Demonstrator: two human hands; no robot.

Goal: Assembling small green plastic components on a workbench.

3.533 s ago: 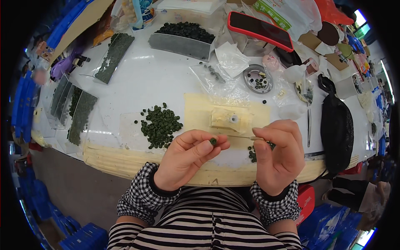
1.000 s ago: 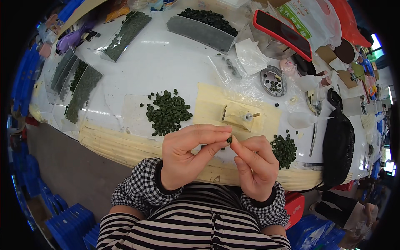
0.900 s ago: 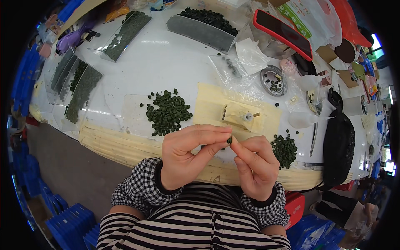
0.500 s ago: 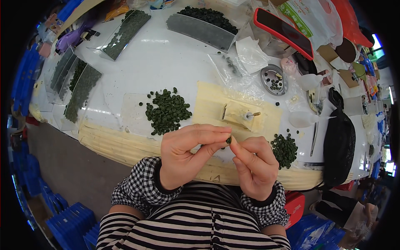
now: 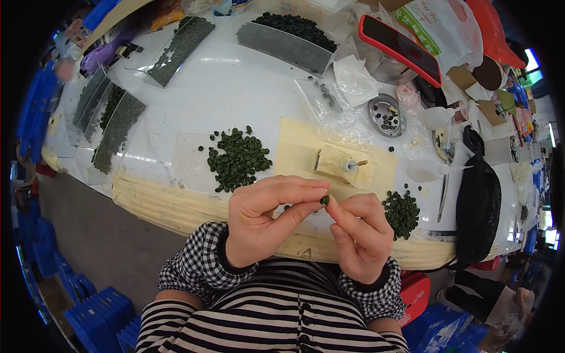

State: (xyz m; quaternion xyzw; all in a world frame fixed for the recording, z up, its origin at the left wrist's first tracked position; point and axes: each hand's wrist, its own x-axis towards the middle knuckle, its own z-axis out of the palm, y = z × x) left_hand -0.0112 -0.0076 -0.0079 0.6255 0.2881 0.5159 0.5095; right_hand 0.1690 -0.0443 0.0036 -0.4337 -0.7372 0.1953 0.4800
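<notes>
My left hand (image 5: 259, 220) is closed in a pinch, holding a small dark green disc (image 5: 324, 200) between thumb and fingertips. From the other side, my right hand (image 5: 364, 235) grips the same disc with its bent fingers; the exact hold is partly hidden. Both hands meet above the front edge of the table. Just beyond and to the left of them lies a large pile of similar green discs (image 5: 240, 159), and a smaller pile (image 5: 401, 215) lies right of my right hand. Behind my fingertips, a small block fixture with a metal post (image 5: 344, 165) rests on yellowish paper (image 5: 288, 147).
Clear trays of discs (image 5: 288, 47) stand at the back and left. Further right are a round metal dish (image 5: 386, 114), a red-cased phone (image 5: 400, 50), tweezers (image 5: 444, 197) and a black mesh pouch (image 5: 479, 200). Padded yellowish edging (image 5: 159, 200) runs along the table front.
Both hands keep the disc pinched in almost the same place. The disc appears slightly turned between the fingertips.
</notes>
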